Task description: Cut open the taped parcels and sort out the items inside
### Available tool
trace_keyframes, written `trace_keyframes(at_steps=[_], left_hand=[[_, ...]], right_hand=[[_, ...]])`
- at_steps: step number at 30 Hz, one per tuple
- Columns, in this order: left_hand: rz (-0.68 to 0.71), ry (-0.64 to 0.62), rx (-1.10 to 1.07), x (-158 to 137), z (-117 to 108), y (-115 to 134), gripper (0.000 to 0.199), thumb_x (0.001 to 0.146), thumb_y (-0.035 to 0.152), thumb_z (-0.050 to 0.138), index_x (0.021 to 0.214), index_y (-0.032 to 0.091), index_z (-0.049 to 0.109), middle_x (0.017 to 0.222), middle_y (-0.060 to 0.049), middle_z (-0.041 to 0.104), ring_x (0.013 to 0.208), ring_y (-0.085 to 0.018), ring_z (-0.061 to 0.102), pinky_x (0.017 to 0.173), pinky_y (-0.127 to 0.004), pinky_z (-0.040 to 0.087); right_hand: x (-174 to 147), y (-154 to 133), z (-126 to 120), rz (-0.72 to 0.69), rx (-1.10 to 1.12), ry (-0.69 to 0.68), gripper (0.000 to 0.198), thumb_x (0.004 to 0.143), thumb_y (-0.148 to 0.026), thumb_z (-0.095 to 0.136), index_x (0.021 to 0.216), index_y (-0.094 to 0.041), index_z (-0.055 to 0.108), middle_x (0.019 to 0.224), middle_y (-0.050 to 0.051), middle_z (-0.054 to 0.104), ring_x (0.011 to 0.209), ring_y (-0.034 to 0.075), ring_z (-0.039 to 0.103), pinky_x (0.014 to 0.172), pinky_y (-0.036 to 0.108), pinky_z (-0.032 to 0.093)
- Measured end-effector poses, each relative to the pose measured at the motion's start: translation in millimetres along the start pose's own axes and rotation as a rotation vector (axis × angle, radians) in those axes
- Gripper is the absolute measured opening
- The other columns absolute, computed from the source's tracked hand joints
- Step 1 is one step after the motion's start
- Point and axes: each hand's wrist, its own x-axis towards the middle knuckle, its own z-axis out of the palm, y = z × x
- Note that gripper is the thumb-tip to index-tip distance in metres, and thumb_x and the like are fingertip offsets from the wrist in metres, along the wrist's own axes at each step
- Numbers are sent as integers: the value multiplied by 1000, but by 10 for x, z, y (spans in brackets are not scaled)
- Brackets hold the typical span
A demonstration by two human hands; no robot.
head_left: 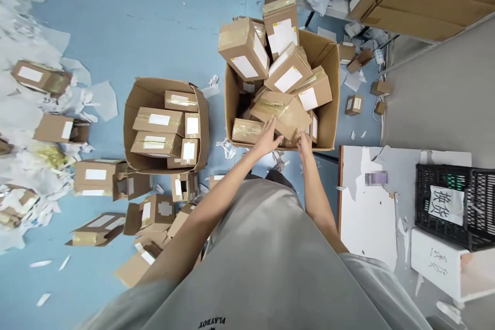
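Observation:
A taped brown cardboard box (284,111) lies tilted on top of other boxes in a large open carton (335,98). At its near left edge is my left hand (267,138), fingers over the cardboard and thumb apart, gripping it. My right hand (304,143) has its fingers curled around the near right corner of the same box. Some of my fingertips are hidden. Just beyond it sit a labelled box (288,72) and a taller box (243,51). A clear-taped box (247,130) is close to my left hand.
Left of the carton stands a second open carton (204,129) holding several labelled boxes. Opened boxes (95,172) and torn paper (104,100) litter the blue floor. On the right are a white board (367,216) and a black crate (441,178); a shelf (336,9) stands upper right.

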Motion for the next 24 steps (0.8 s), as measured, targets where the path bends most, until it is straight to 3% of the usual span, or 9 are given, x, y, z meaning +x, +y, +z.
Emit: trace_keyframes(at_steps=[4,7,10,13,19,21,24], left_hand=[[-23,94,110,205,-142,63,84,100,33,75,176,8,49,171,-31,55,165,-49,49,142,-66,33],[44,90,151,259,-310,154,80,100,37,77,171,7,55,160,-30,59,155,-50,56,137,-65,40],[193,93,115,202,-399,383,71,103,38,74,167,11,56,160,-27,59,156,-45,57,137,-61,42],[349,95,43,37,-352,756,62,107,37,70,163,13,55,170,-25,56,164,-40,52,140,-55,40],[428,4,46,-261,18,1552,60,105,32,73,163,23,58,161,-15,67,156,-37,59,139,-56,43],[457,-61,73,-248,285,1790,63,101,30,75,163,23,62,158,-13,67,156,-39,59,140,-56,42],[517,-179,109,-257,916,2154,64,97,26,76,160,24,67,154,-11,68,154,-40,60,140,-57,43]], right_hand=[[-226,-74,117,67,39,10,40,88,-59,82,108,-25,74,114,8,86,112,24,81,94,36,67],[-466,-189,101,18,102,41,44,88,-61,81,114,-26,76,122,8,86,117,25,81,97,36,67],[-776,-326,-74,-84,168,98,51,90,-66,80,118,-24,78,125,8,86,120,26,81,96,36,67],[-1114,-415,-369,-133,213,150,54,90,-68,81,119,-22,79,125,10,87,121,28,81,94,36,65],[-1587,-332,-999,-84,273,223,55,86,-71,85,113,-24,80,121,8,88,117,29,80,89,34,64],[-1650,-252,-1278,-87,310,272,58,85,-74,85,113,-23,80,117,8,87,117,30,80,91,35,64],[-1777,-75,-1842,-89,361,366,59,85,-77,85,110,-23,78,115,9,86,118,30,78,93,35,65]])
